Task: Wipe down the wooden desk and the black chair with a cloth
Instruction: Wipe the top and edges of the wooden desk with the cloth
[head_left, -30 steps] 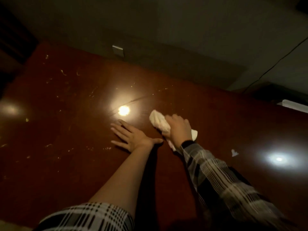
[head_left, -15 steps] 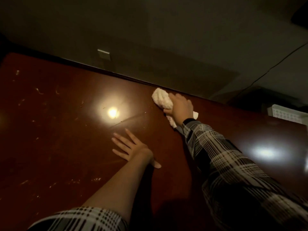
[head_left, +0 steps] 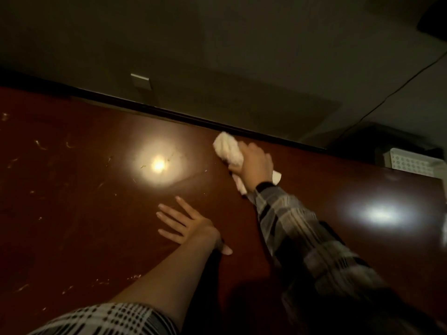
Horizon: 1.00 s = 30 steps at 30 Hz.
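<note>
The dark red wooden desk (head_left: 84, 213) fills most of the view and shines under two light reflections. My right hand (head_left: 255, 165) grips a bunched white cloth (head_left: 228, 151) and presses it on the desktop close to the far edge. My left hand (head_left: 188, 226) lies flat on the desk nearer to me, fingers spread, holding nothing. The black chair is not in view.
Pale crumbs and scratches dot the left part of the desk (head_left: 41, 145). A white perforated basket (head_left: 411, 163) stands at the far right beyond the desk. A wall with a socket plate (head_left: 140, 81) and a thin cable (head_left: 387, 95) lies behind the far edge.
My right hand has pushed the cloth away from me, from the middle of the desk up to its far edge. My left hand has stayed flat on the desktop.
</note>
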{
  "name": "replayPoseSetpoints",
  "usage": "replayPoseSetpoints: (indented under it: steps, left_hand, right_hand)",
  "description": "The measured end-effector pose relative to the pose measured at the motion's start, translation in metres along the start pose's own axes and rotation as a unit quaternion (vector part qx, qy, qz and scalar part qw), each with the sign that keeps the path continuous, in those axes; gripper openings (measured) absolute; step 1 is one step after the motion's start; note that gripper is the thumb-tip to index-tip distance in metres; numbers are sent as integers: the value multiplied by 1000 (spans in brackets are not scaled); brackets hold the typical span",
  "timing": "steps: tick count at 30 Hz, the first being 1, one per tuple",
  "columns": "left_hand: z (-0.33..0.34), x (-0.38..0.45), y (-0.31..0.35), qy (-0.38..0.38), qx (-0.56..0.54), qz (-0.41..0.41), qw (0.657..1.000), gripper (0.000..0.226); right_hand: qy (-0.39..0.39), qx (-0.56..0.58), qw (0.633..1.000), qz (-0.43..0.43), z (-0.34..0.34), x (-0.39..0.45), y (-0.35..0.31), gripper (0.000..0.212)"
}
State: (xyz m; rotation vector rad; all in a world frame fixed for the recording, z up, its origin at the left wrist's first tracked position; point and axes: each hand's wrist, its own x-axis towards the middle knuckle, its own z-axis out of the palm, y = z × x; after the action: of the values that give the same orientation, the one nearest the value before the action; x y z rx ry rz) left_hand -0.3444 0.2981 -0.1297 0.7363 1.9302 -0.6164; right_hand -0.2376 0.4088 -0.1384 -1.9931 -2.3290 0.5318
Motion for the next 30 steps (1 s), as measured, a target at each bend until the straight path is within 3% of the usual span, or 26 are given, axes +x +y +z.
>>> replayPoseSetpoints:
  steps: [5,9,14,17,21,24,26,30]
  left_hand:
    - [-1,-5,-1,17,2,7,1000,169]
    - [-2,-8,-2,28,1,4,1000,170]
    - [1,-7,1,35,6,0,999,171]
    - [0,-5,1,25,0,2,1000,171]
    - [-2,0,0,6,-4,7,1000,169]
    - [-3,-1,-2,1,-6,11,1000,169]
    - [-2,-1,-3,5,1,13,1000,169]
    - [-1,-4,-2,15,3,9,1000,170]
  right_hand:
    - [47,-25,998,29,-22,59,2,42]
    - [58,-52,997,8,-10,21,-9,44]
    - [71,-39,981,-177,24,-63,-2,43]
    - [10,-39,994,-99,11,-27,-1,43]
    - [63,6,998,29,-10,47,-3,38]
    - [57,22,995,74,-11,56,-10,40]
    - [49,10,998,48,-6,31,-10,39]
    - [2,-69,989,-128,3,-31,2,45]
